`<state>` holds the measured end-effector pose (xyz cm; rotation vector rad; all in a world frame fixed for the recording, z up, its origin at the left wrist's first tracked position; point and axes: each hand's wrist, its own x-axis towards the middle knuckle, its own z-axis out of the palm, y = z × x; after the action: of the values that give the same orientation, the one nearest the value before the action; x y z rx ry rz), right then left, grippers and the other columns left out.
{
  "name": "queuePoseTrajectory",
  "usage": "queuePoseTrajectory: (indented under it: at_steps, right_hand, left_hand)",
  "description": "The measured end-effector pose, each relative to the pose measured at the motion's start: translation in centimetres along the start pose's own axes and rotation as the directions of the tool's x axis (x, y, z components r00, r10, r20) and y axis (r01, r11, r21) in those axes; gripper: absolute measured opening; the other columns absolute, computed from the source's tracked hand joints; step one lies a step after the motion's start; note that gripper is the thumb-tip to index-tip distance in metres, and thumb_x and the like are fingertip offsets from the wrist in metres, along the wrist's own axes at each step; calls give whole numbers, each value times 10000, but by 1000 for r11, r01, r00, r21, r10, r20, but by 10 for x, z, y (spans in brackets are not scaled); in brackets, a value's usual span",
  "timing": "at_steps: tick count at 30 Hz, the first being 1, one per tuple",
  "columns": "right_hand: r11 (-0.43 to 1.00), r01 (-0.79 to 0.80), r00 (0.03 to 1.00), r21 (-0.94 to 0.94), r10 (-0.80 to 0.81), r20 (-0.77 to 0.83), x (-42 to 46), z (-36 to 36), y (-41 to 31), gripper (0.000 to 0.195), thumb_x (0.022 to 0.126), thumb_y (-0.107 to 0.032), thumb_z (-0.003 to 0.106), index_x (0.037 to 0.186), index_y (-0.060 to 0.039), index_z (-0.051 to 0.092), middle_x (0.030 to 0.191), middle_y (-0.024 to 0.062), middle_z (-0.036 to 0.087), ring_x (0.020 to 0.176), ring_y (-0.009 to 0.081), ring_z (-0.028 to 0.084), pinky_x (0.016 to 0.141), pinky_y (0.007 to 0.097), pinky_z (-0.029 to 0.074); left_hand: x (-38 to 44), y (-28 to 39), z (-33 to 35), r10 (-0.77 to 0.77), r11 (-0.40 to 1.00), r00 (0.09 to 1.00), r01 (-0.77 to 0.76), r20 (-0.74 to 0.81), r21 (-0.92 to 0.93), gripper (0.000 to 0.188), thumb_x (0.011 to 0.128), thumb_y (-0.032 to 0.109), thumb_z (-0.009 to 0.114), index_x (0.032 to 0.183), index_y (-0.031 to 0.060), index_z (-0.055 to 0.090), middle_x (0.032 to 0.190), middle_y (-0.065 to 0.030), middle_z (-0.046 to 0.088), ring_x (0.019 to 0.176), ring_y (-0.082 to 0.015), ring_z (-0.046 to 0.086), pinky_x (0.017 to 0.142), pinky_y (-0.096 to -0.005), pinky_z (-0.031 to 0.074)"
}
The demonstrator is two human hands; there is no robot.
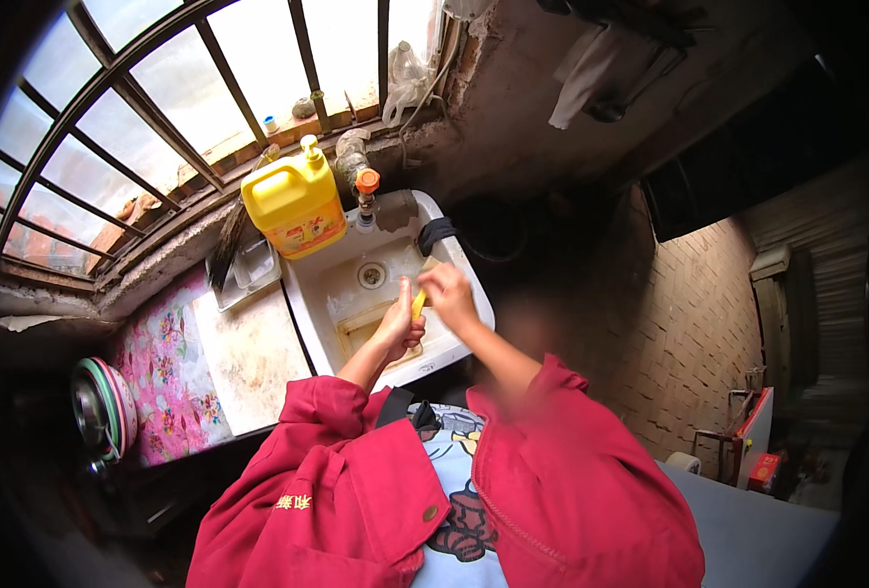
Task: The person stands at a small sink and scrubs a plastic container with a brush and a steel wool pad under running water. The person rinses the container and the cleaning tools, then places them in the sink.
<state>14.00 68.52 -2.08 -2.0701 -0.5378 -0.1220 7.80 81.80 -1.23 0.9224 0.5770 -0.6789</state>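
Both of my hands are over a white ceramic sink [313, 300]. My left hand [399, 328] has its fingers curled around a narrow yellow object [419, 302], with the thumb pointing up. Against the upper end of that object, my right hand [447, 294] is closed, slightly blurred. A flat tan piece [431, 263] sticks out above the right fingers. Whether it and the yellow object are one tool, perhaps a small brush, I cannot tell. Below the hands the basin shows a metal drain [372, 275] and a brownish rectangular shape on its floor.
A yellow pump jug [293, 202] stands at the sink's back left, beside an orange-handled tap [367, 181]. Dark cloth [437, 234] hangs over the right rim. Left are a clear plastic tray [247, 272], a pale board [254, 360] and stacked basins [104, 408]. A barred window [207, 81] lies behind.
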Motion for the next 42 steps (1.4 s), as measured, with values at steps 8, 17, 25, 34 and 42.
queuePoseTrajectory:
  at_steps: [8,17,25,34,42]
  right_hand:
    - [987,-5,995,-158,-11,-100,17,-6,25,71,766,-57,617,821,-58,663,826,108,617,809,304,579,724,388,463]
    - [946,318,935,-66,-302,184,3,-14,-29,105,753,-40,638,851,-63,608,884,95,599,871,313,550,768,397,460]
    - [961,249,960,-121,-228,162,-7,-3,-5,67,751,-23,623,805,-63,627,855,75,596,831,301,547,728,379,461]
    - [987,-59,986,-152,34,-164,32,-23,25,83,758,-49,622,838,-63,637,879,107,599,825,314,562,751,396,466]
    - [976,141,987,-163,-125,102,-7,8,-9,50,766,-45,606,808,-66,624,854,79,589,869,318,531,764,394,463]
  left_hand:
    - [-10,-14,11,139,973,990,-140,17,184,435,966,488,342,1046,113,546,525,63,286,397,-58,228,372,-227,171]
    - [11,-16,-13,470,645,881,-301,-54,703,250,946,276,472,948,52,581,615,-57,494,528,-152,475,486,-316,386]
    - [-1,-24,10,546,220,827,17,-137,975,300,930,285,439,931,16,571,874,-249,633,849,-437,596,756,-534,447]
    - [-18,-8,10,586,124,804,26,-95,992,282,925,309,457,924,43,551,800,-220,639,761,-432,611,653,-546,463]
    - [-3,-16,4,645,-7,762,72,-51,997,277,913,278,463,879,24,568,750,-205,650,717,-388,644,630,-508,499]
